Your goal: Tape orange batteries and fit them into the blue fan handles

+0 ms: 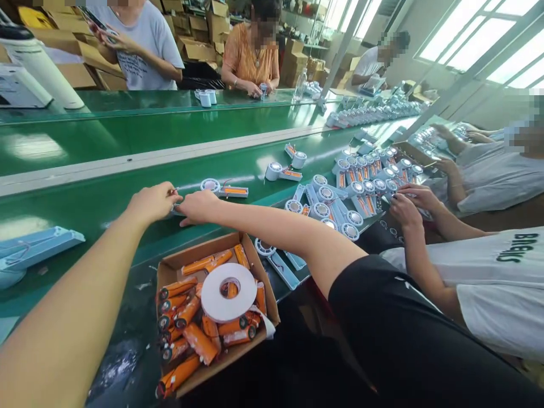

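Over the green work surface, my left hand [153, 200] and my right hand [199, 206] meet with fingertips pinched together. Whatever small thing sits between them is mostly hidden by the fingers. Just beyond my right hand lies a light-blue handheld fan housing [233, 191] with a round head and an orange battery in its handle. Nearer to me stands a cardboard box [165, 266] of orange wrapped batteries [199, 342] with thin wires. A roll of white tape [208, 294] rests on top of these batteries.
More fan housings [325, 209] crowd the table to the right. Pale-blue housing parts [40, 249] lie at the left. A co-worker's hands [408, 207] work close on my right. Across the green belt [170, 130], other people stand or sit near stacked cartons.
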{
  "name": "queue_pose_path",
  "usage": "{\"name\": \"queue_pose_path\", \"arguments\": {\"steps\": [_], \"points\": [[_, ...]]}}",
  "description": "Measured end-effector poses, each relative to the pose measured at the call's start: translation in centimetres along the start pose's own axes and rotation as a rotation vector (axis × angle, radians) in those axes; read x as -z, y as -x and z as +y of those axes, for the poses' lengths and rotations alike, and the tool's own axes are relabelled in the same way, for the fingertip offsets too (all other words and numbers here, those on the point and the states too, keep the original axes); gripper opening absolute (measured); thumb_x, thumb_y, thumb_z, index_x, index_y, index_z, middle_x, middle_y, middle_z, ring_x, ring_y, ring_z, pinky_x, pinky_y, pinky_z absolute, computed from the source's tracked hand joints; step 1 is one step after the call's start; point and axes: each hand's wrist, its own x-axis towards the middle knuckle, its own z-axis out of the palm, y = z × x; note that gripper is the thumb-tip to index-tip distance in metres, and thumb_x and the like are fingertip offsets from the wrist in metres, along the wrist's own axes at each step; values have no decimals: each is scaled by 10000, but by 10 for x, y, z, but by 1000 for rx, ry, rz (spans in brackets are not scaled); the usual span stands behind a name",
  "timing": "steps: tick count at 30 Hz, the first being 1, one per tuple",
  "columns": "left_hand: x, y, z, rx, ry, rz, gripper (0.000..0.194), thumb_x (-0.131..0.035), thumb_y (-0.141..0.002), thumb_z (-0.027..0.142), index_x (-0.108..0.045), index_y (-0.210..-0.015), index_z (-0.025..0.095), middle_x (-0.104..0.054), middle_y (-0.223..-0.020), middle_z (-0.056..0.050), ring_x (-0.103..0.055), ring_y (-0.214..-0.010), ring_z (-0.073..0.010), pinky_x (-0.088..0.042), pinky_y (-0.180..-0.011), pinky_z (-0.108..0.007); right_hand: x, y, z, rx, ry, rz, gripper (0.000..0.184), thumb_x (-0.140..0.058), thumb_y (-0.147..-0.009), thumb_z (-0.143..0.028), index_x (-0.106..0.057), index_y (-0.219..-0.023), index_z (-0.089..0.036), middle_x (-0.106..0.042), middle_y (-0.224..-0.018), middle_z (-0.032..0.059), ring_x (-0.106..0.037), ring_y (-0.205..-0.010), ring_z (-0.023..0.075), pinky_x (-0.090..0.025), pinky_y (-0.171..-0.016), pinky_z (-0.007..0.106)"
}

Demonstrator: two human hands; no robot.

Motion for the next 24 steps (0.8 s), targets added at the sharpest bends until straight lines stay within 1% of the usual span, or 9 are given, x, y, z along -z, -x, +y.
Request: {"name": "queue_pose_path", "arguments": {"steps": [3, 6, 8, 11, 13, 15, 17, 21, 24], "points": [[16, 15, 29, 133, -74, 46, 506, -348, -1084, 500, -702, -1056, 140, -768, -991, -112, -721, -950, -271, -539, -864, -410, 14, 22, 6, -19, -82, -10, 441, -656, -1057, -478, -696, -1332, -136, -762, -1276, 215, -737, -1136, 359, -588, -912, 467], [28, 56, 67, 146, -112, 122, 577, -305, -1113, 502, -678, -1216, 74, -766, -1180, -120, -710, -1106, -268, -536, -1016, -444, 24, 91, 12, -76, -276, 271, 427, -540, -1121, -399, -618, -1482, -184, -772, -1272, 162, -722, -1137, 298, -545, -909, 397], [25, 100, 93, 33, -108, 117, 491, -479, -1062, 543, -714, -1198, 134, -775, -1235, -103, -708, -1148, -261, -543, -1059, -428, 16, 156, 10, -52, -420, 398, 335, -563, -1108, -336, -701, -1354, -155, -805, -1126, 111, -730, -1017, 226, -512, -881, 326], [4, 170, 127, -375, -83, -70, 493, -762, -918, 487, -710, -1318, 202, -756, -1340, -103, -689, -1229, -290, -573, -1081, -446, -18, 240, -8, -16, -575, 342, 264, -601, -1083, -351, -793, -1077, -169, -804, -938, 56, -712, -814, 162, -473, -749, 271], [-11, 203, 144, -450, -152, -68, 499, -831, -866, 333, -711, -1324, 177, -737, -1374, -122, -662, -1265, -320, -574, -1101, -481, -44, 272, -29, -19, -548, 349, 275, -709, -1018, -434, -799, -1039, -175, -775, -847, 38, -693, -755, 161, -441, -686, 267], [-17, 224, 156, -428, -196, -10, 432, -833, -835, 211, -735, -1252, 160, -742, -1344, -124, -643, -1257, -336, -582, -1091, -495, -62, 285, -54, -21, -449, 368, 289, -730, -1002, -446, -792, -925, -175, -739, -763, 31, -654, -678, 156, -370, -607, 281], [-12, 238, 161, -407, -187, 61, 392, -821, -830, 175, -741, -1213, 164, -746, -1317, -112, -614, -1277, -347, -577, -1098, -499, -69, 290, -80, 66, -401, 408, 353, -623, -1068, -360, -750, -799, -170, -701, -695, 29, -599, -602, 141, -314, -567, 307], [9, 273, 158, -354, -186, 291, 327, -764, -910, 247, -702, -1218, 157, -755, -1237, -122, -574, -1337, -364, -565, -1105, -493, -66, 301, -117, 485, -611, 467, 413, -510, -1116, -291, -720, -779, -176, -641, -628, 12, -552, -556, 125, -354, -564, 315], [11, 302, 147, -242, -222, 436, 253, -715, -963, 288, -667, -1181, 167, -744, -1152, -135, -602, -1295, -379, -579, -1052, -517, -59, 300, -124, 759, -771, 358, 335, -620, -1090, -399, -761, -860, -201, -659, -637, -20, -586, -568, 104, -363, -531, 278]]}}
